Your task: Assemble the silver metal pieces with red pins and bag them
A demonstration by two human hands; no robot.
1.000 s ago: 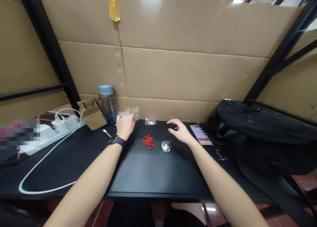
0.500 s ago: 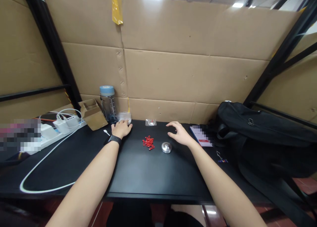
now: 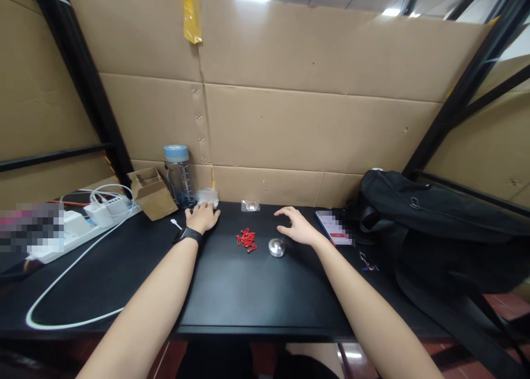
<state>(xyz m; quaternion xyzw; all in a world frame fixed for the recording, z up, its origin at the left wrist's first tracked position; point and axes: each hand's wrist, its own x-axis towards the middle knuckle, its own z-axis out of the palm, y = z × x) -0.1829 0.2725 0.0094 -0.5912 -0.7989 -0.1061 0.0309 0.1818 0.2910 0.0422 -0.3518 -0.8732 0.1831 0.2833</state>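
My left hand (image 3: 202, 218), with a dark watch on its wrist, rests on the black table (image 3: 265, 302), fingers spread, beside a clear plastic packet (image 3: 208, 197). A small heap of red cord (image 3: 247, 240) lies between my hands. Just right of it sits a round silver metal piece (image 3: 277, 247). My right hand (image 3: 295, 225) is behind and to the right of that piece, fingers apart and curved, holding nothing. Farther back, near the cardboard wall, lies a small clear bag (image 3: 250, 206) with something red and silvery in it.
At the left stand a blue-lidded bottle (image 3: 179, 175), an open cardboard box (image 3: 154, 196) and a white power strip (image 3: 62, 241) with a looping white cable. To the right lie a phone (image 3: 334, 229), a keychain (image 3: 368, 264) and a large black bag (image 3: 447, 230).
My right hand has shifted slightly to the left, closer to the silver piece. The whole view has moved a little. My left hand stays in its place on the table.
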